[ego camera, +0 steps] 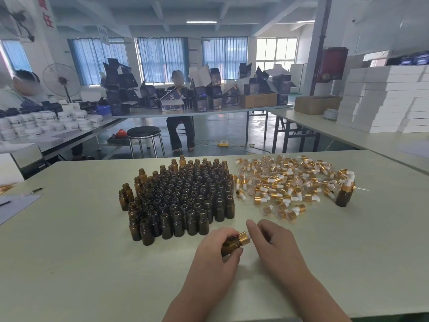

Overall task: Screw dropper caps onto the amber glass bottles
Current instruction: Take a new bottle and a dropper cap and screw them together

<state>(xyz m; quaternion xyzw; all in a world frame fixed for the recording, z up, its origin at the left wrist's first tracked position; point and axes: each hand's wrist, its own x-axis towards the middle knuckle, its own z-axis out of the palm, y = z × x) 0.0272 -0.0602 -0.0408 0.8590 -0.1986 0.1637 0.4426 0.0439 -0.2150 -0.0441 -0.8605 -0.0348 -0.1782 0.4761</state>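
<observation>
The left hand (216, 254) is gripping a bottle (228, 247) near the tabletop's (92, 252) front edge, fingers wrapped round the amber glass. It is tipping the neck toward the right so the other hand can get at it. A gold cap (243, 237) is sitting on that neck. The right hand (274, 242) is meeting it end-on with fingers curled, and it looks to be pinching the cap to twist it, though the hand is hiding the contact itself. Holding the glass steady with one hand and turning with the other is probably keeping the thread from slipping.

The open bottles (181, 196) are standing upright in a tight block at the tabletop's middle, just beyond the left hand and within easy reach. The loose caps (285, 182) are lying scattered beside the block toward the right edge, on the turning hand's side. One capped bottle (343, 196) is standing apart past the pile, likely where finished ones are going. By that count the job is only just beginning.

A pen (34, 190) and paper (14, 205) are lying near the pale tabletop's left edge. Around it a workshop is showing: a stool (144, 132), white jars (41, 122) on a left table, stacked white boxes (383, 98) at right, and curtained windows behind.
</observation>
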